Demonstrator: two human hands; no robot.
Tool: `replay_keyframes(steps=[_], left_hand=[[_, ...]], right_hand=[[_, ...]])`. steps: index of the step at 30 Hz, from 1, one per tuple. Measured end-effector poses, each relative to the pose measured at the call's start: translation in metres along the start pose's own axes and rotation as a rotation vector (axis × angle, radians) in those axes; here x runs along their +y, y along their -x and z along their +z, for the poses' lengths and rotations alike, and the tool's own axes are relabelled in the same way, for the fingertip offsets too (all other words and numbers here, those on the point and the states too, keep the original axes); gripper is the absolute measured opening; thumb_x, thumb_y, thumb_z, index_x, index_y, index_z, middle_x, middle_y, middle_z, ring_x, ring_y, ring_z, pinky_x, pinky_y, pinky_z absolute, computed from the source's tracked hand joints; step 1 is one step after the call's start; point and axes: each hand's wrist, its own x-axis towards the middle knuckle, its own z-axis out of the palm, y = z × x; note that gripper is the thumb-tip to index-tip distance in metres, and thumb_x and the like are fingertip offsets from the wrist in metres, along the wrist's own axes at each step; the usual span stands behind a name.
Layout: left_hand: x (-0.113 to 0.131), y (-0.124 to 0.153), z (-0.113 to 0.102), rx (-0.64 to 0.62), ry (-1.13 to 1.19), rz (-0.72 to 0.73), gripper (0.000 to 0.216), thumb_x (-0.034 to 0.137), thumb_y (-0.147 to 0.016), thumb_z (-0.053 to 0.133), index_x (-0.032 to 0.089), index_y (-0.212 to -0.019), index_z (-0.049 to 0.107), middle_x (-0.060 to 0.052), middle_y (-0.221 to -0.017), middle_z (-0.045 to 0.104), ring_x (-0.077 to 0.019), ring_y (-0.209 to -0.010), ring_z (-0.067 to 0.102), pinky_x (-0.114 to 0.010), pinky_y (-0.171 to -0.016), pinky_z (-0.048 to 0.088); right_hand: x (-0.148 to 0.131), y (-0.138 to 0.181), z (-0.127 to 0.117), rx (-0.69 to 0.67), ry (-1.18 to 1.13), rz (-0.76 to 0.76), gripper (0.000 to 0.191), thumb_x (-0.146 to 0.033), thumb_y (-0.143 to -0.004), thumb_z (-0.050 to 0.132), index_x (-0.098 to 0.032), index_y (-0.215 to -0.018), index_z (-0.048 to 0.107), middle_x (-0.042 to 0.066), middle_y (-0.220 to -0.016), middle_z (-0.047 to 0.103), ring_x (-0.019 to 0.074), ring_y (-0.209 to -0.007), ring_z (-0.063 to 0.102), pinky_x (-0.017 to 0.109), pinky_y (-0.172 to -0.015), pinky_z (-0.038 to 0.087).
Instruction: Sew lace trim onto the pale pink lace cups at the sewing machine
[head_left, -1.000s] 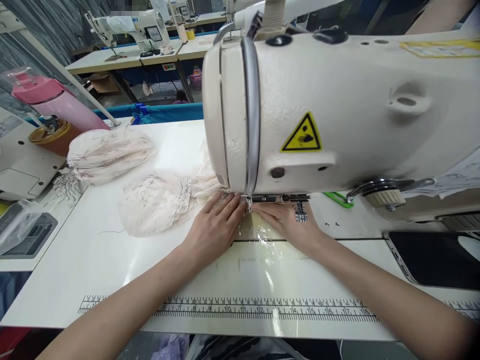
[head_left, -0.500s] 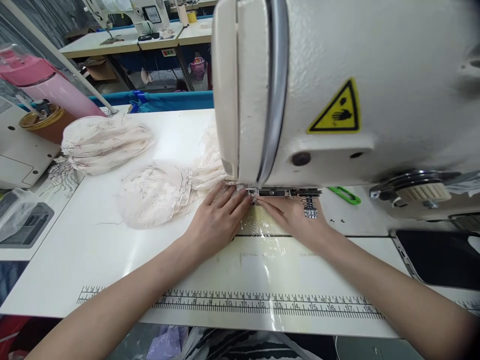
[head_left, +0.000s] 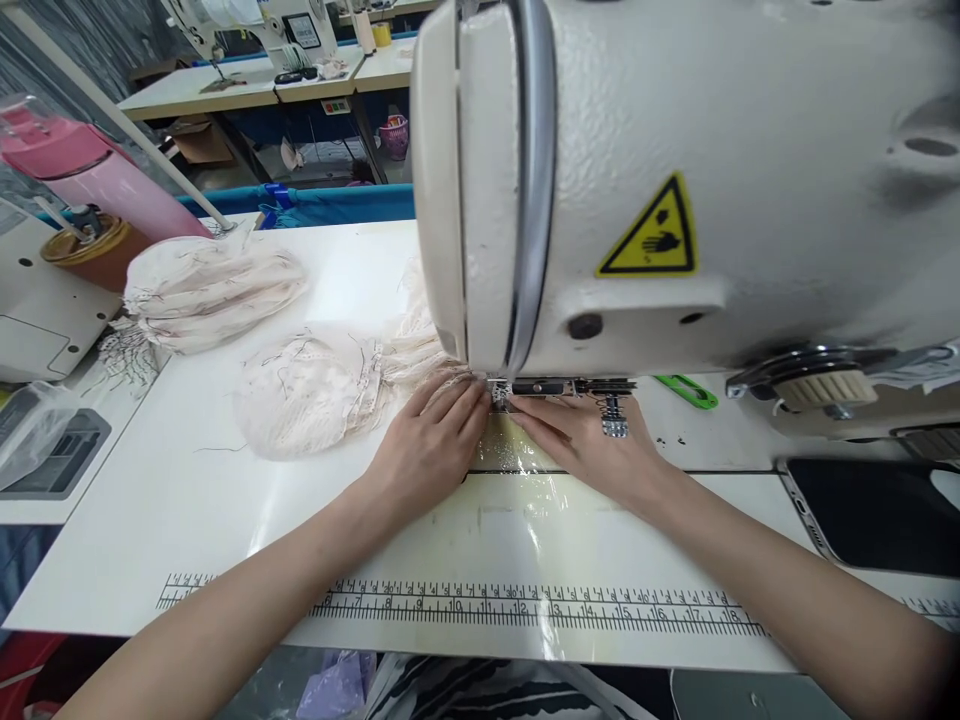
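Observation:
At the needle area of a white sewing machine, both hands rest on the machine bed, close to the metal presser foot. My left hand lies left of the foot, its bent fingers close together on gathered, sheer pale-pink fabric. Right of the foot is my right hand, its thumb and forefinger almost together at the foot; what lies between them is too small to make out, and its other fingers are partly behind metal parts. A round, puffed piece of pale fabric with loose dark threads joins the gathers.
Another pale fabric bundle lies at the back left, near a pink bottle. A green cutter is behind my right hand, and a dark phone lies at right. A printed ruler runs along the front edge.
The view has shifted slightly, so the machine appears a little further left. My left fingers have drawn closer together at the presser foot. The fabric has barely moved.

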Motion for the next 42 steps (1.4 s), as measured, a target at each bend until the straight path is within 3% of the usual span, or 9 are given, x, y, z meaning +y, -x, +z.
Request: replay_keyframes(steps=[3,7,17,33,42], left_hand=[[-0.002,-0.001,-0.001,-0.032,-0.001,-0.063,0.039,0.019,-0.093,0.049,0.007,-0.129,0.059,-0.016,-0.130,0.064,-0.0297,-0.122,0.059,-0.049,-0.111,0.041],[-0.004,-0.002,-0.001,-0.083,0.043,-0.035,0.045,0.021,-0.092,0.051,0.013,-0.136,0.055,-0.012,-0.135,0.062,-0.0320,-0.126,0.056,-0.054,-0.114,0.036],[-0.004,-0.001,0.000,-0.081,0.063,-0.033,0.044,0.017,-0.092,0.047,0.014,-0.136,0.055,-0.009,-0.137,0.061,-0.0303,-0.127,0.056,-0.056,-0.114,0.037],[-0.002,-0.004,-0.001,-0.081,0.001,-0.071,0.044,0.022,-0.093,0.046,0.007,-0.133,0.055,-0.014,-0.136,0.061,-0.0303,-0.126,0.057,-0.056,-0.116,0.031],[0.001,-0.006,-0.004,-0.140,-0.037,-0.113,0.044,0.027,-0.097,0.042,0.011,-0.135,0.055,-0.013,-0.138,0.059,-0.0287,-0.131,0.053,-0.054,-0.118,0.028]], right_hand=[[-0.002,0.000,0.001,0.044,-0.014,-0.015,0.027,-0.039,-0.097,0.051,-0.032,-0.114,0.071,0.002,-0.106,0.075,0.0221,-0.099,0.068,0.043,-0.096,0.049],[-0.004,0.000,0.001,0.055,-0.028,-0.027,0.028,-0.040,-0.096,0.052,-0.032,-0.115,0.071,0.003,-0.107,0.074,0.0230,-0.101,0.068,0.044,-0.097,0.049],[-0.005,0.003,0.000,0.001,0.034,-0.019,0.032,-0.039,-0.098,0.046,-0.030,-0.122,0.067,0.004,-0.104,0.075,0.0222,-0.096,0.069,0.039,-0.090,0.052],[-0.004,0.006,0.011,0.082,0.166,-0.063,0.036,-0.041,-0.096,0.052,-0.028,-0.127,0.062,0.007,-0.104,0.073,0.0235,-0.092,0.066,0.046,-0.099,0.045],[-0.009,0.007,0.009,0.131,0.270,-0.109,0.036,-0.036,-0.095,0.056,-0.025,-0.129,0.061,0.008,-0.106,0.073,0.0223,-0.085,0.063,0.047,-0.101,0.040]])
